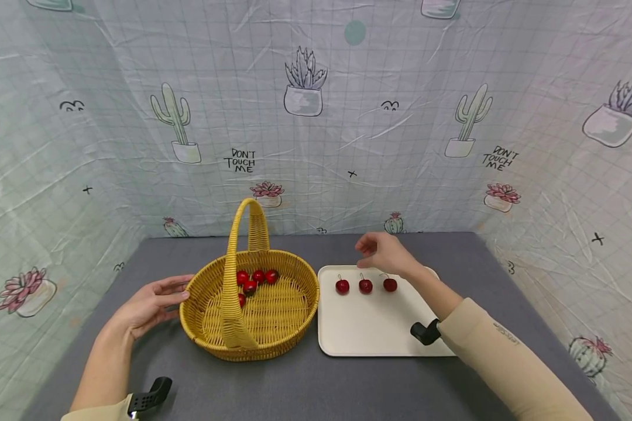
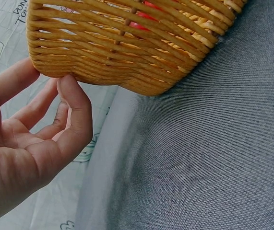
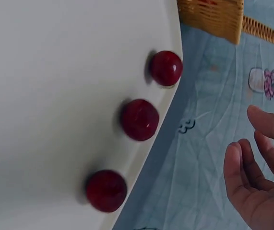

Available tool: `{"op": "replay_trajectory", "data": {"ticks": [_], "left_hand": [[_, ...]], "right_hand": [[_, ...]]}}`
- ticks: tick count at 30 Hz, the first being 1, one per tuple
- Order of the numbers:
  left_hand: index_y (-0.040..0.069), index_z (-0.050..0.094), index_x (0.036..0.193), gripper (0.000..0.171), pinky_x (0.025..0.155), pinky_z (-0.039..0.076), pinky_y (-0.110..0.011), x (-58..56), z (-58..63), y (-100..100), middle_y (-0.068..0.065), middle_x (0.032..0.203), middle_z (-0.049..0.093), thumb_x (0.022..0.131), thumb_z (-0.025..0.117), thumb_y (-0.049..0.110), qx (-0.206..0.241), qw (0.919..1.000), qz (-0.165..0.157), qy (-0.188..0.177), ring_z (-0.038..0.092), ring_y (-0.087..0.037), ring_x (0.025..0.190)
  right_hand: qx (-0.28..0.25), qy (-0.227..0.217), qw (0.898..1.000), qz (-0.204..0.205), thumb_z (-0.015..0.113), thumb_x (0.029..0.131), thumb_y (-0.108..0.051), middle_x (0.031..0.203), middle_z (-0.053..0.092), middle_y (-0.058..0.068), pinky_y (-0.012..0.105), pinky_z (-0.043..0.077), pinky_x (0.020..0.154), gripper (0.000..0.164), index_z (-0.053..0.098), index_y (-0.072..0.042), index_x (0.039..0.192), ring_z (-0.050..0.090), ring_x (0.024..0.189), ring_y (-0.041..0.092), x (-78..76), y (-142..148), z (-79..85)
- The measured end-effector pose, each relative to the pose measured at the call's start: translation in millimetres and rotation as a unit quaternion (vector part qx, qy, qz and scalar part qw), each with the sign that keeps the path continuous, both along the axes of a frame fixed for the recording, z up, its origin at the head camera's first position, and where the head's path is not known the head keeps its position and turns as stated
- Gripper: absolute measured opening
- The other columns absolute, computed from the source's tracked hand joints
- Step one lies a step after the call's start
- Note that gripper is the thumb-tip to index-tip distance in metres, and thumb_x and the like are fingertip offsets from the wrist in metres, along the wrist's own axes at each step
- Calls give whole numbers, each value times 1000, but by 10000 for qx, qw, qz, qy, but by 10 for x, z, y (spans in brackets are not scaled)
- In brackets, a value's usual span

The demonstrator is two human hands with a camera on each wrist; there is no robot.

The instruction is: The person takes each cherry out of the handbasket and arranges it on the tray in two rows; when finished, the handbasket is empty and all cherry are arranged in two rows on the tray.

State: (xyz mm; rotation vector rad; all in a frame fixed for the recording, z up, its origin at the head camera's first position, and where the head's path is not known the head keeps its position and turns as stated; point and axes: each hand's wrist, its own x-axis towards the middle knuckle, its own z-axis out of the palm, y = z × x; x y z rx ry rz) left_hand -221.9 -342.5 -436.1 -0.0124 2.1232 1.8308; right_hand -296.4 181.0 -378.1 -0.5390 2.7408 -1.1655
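Note:
My left hand [image 1: 150,305] is at the left side of a yellow wicker basket [image 1: 279,349], its fingertips touching the rim. In the left wrist view the bent fingers [image 2: 79,112] meet the edge of the woven wall [image 2: 108,52]. Several red cherries [image 1: 250,287] lie inside the basket, towards its back left. My right hand [image 1: 388,252] hovers over the back edge of a white tray [image 1: 379,333], fingers loosely curved around nothing. Three cherries stand in a row on the tray: left [image 1: 342,286], middle [image 1: 366,286] and right [image 1: 390,285], stems up.
The basket's tall arched handle [image 1: 232,263] rises over it. Basket and tray stand side by side on a grey cloth-covered table [image 1: 295,386]. A cactus-printed curtain [image 1: 347,140] encloses the back and both sides.

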Motion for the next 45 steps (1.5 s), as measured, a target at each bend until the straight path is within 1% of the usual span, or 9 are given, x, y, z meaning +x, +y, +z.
{"op": "replay_trajectory", "data": {"ticks": [9, 17, 23, 29, 32, 39, 42, 45], "left_hand": [[0, 32, 159, 70, 96, 53, -47, -5, 9, -6, -3, 140, 52, 102, 68, 19, 14, 10000, 45, -36, 61, -8, 112], [-1, 31, 160, 70, 96, 53, -47, 5, 24, -23, -1, 139, 52, 103, 67, 19, 31, 10000, 28, -29, 62, -7, 112], [0, 30, 160, 71, 96, 53, -47, 7, 27, -50, 1, 138, 53, 103, 67, 19, 27, 10000, 30, -28, 61, -7, 112], [1, 30, 161, 71, 96, 53, -46, 13, -2, -72, -2, 142, 51, 103, 67, 20, -22, 10000, 32, -17, 61, -6, 113], [1, 30, 161, 71, 96, 53, -47, 19, -19, -73, -3, 144, 50, 103, 67, 20, -16, 10000, 43, -42, 61, -7, 113], [1, 30, 160, 70, 96, 53, -46, 14, -31, -37, -11, 150, 44, 103, 67, 20, 77, 10000, 54, -17, 61, -6, 114], [1, 30, 161, 71, 96, 53, -46, 11, -31, -20, -11, 149, 45, 103, 66, 19, 82, 9999, 58, -12, 61, -7, 114], [1, 29, 161, 72, 97, 53, -47, 2, -31, 1, -11, 150, 45, 103, 67, 20, 73, 10000, 41, -12, 61, -8, 114]], "right_hand": [[-47, 169, 9991, 373, 82, 86, -5, 102, 66, 6, 38, 53, 88, 28, 68, -4, 111, 64, 95, 21, -12, -399, 104], [-63, 207, 9951, 962, 81, 88, -5, 107, 67, 5, 35, 54, 87, 34, 66, -5, 119, 65, 96, 19, -11, -763, 113], [-1, 214, 9895, 1431, 80, 89, -5, 112, 68, 11, 32, 54, 86, 35, 67, -3, 121, 65, 95, 16, -16, -1026, 44], [113, 213, 9829, 1828, 80, 90, -6, 114, 68, 12, 28, 54, 85, 36, 67, -1, 124, 66, 94, 13, -16, -1260, -29], [67, 148, 9797, 1997, 78, 92, -5, 117, 68, 13, 27, 54, 84, 36, 66, 1, 125, 67, 96, 15, -9, -1374, -67], [85, -3, 9718, 2355, 78, 92, -7, 120, 69, 11, 25, 53, 85, 34, 69, -2, 125, 68, 99, 15, 42, -1651, -159], [71, -66, 9660, 2585, 78, 92, -7, 121, 69, 13, 23, 52, 85, 36, 68, 0, 126, 68, 101, 18, 66, -1755, -213], [-12, -153, 9619, 2730, 79, 92, -7, 123, 68, 15, 21, 52, 86, 38, 68, 1, 127, 68, 106, 24, 91, -1831, -260]]}}
